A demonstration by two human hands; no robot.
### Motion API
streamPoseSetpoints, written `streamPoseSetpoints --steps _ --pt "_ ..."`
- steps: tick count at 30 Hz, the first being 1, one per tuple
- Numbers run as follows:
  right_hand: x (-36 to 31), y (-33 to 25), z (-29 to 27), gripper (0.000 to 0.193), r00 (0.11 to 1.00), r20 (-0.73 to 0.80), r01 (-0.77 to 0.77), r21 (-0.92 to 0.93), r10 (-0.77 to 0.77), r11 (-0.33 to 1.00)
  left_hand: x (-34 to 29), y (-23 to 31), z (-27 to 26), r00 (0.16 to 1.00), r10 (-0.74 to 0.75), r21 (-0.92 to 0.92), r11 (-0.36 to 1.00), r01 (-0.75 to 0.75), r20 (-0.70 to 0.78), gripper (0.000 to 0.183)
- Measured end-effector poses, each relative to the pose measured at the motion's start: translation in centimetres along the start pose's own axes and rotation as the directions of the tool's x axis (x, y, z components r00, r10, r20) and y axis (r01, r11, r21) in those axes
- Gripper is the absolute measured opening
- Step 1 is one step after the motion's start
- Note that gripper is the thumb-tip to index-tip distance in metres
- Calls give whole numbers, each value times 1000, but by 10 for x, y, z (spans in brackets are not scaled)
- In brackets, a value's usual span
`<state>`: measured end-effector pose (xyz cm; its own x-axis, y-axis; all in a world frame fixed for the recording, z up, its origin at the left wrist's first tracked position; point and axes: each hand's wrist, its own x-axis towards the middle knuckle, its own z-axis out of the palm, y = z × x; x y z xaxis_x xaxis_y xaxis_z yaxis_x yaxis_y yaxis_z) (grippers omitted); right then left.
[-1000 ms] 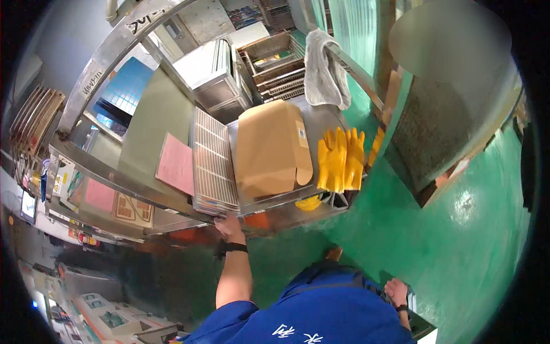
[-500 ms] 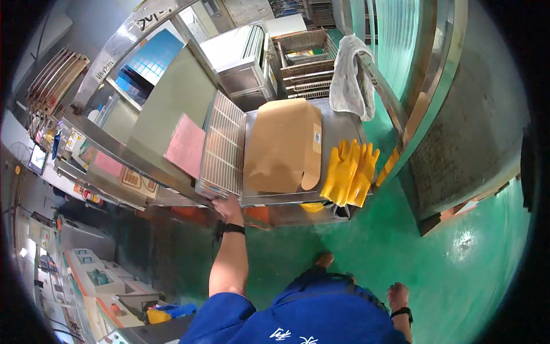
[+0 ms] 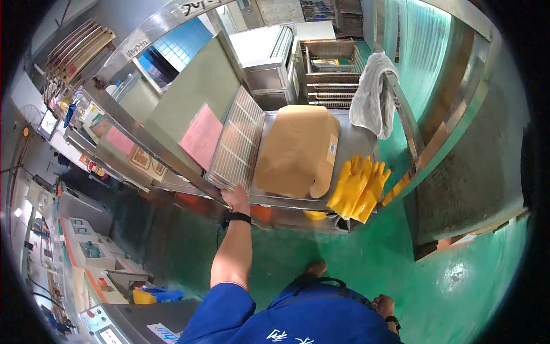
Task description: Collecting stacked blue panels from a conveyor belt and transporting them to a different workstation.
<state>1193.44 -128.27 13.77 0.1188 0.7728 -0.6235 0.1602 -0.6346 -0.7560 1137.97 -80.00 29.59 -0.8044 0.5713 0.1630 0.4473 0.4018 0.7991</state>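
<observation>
My left hand is closed on the front edge of a metal cart, by the foot of its slanted post. Its fingertips are partly hidden. Just above that hand, a stack of flat panels with white stripes leans on the cart, beside a pink sheet. An opened brown cardboard box lies on the cart's top, right of the panels. Yellow rubber gloves hang over the front right corner. My right hand is low at my side, fingers curled, with nothing visible in it.
A grey cloth drapes over the cart's right rail. Wire-sided racks and a white-topped metal cabinet stand behind. At right is a large grey panel. Machines with a control panel line the lower left, beside the green floor.
The cart and its load have shifted right and slightly down in view, as have the surroundings. My left hand keeps its place on the cart. My right hand sits slightly lower and further left.
</observation>
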Motion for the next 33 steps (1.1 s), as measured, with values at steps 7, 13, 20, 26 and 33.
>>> streamPoseSetpoints --steps 7,13,20,26,33 --pt "28 -51 11 24 950 87 -231 842 300 487 -6 6 -18 983 -169 -341 931 134 -75 52" --pt "59 -48 9 27 992 24 -105 706 125 701 26 -56 9 986 136 59 990 -130 -99 51" --pt "88 -109 30 21 987 -147 80 95 -66 992 13 -26 9 998 -48 -467 884 23 -42 47" --pt "106 -245 83 23 997 69 1 414 -32 910 28 -22 -13 994 80 -442 891 -104 -73 38" --pt "123 -399 146 24 961 275 -26 206 -32 978 6 13 -25 1000 -20 -497 867 17 -1 36"
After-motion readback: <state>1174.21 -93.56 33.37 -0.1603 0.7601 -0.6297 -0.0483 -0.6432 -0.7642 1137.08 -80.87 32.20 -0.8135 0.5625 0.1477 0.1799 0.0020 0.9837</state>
